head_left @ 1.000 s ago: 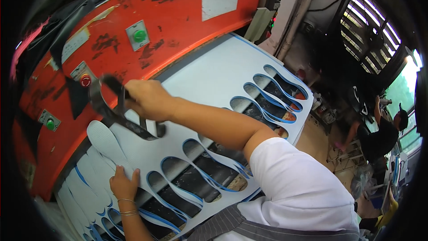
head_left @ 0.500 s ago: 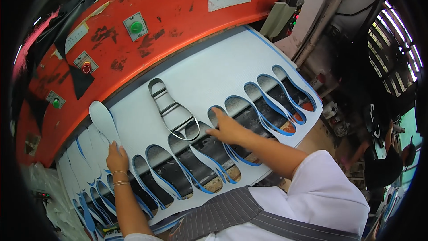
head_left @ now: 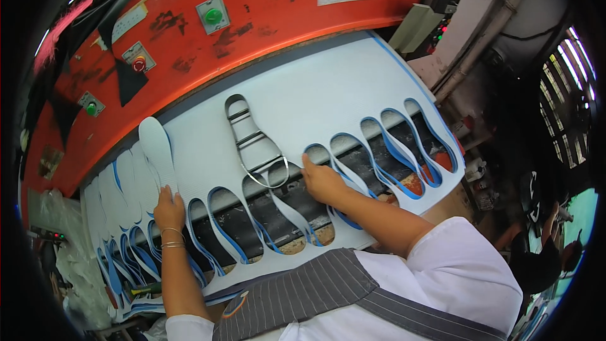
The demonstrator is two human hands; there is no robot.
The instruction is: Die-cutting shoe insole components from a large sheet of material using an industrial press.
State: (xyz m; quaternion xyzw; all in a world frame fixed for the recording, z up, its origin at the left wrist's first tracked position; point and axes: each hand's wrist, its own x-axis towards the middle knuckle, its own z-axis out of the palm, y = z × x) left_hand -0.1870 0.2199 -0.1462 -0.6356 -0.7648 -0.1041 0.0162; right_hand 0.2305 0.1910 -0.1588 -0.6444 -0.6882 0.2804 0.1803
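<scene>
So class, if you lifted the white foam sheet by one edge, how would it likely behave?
The sheet would probably flop: it looks thin. The narrow strips left between sole-shaped holes might tear or stretch. It seems light for its size, unlike the metal cutter resting on it.

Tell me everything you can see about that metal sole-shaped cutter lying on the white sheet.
The metal cutter is a thin, grey steel band bent into a shoe-sole outline, narrow end toward the orange press, wide end toward the person. Several crossbars brace its inside. It lies flat on an uncut part of the pale foam sheet, just above the row of sole-shaped holes. The right hand rests beside its wide end, fingertips close to its rim; contact is unclear.
</scene>
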